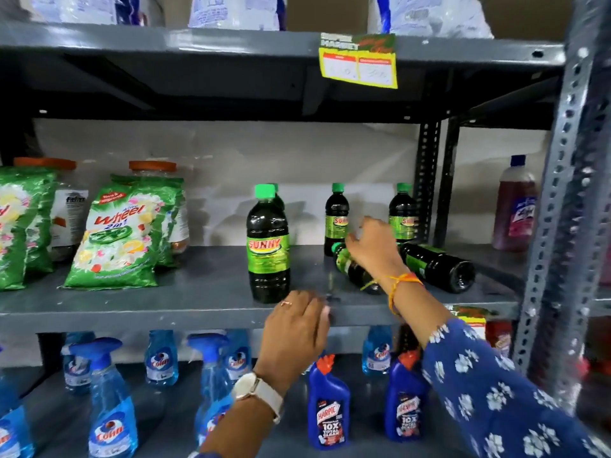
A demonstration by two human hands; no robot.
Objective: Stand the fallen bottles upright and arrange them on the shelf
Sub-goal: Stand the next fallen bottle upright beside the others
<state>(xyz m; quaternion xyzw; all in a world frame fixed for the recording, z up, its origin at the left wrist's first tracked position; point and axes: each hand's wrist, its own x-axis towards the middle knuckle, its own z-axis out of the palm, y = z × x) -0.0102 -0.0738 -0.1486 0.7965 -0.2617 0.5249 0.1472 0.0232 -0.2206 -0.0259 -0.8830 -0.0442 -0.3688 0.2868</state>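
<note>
Dark bottles with green caps and green Sunny labels stand on the grey middle shelf (165, 309). One upright bottle (268, 246) is at the front, with another hidden close behind it. Two more upright bottles (336, 216) (402, 213) stand at the back right. Two bottles lie on their sides: one (350, 264) under my right hand, one (436, 264) further right. My right hand (372, 246) hovers over the nearer fallen bottle with its fingers spread, not closed on it. My left hand (294, 328) rests on the shelf's front edge, holding nothing.
Green Wheel detergent bags (122, 233) and orange-lidded jars fill the shelf's left side. A purple Lizol bottle (514, 206) stands right of the perforated metal upright (555, 193). Blue Colin sprays (110, 408) and Harpic bottles (329, 414) stand on the lower shelf.
</note>
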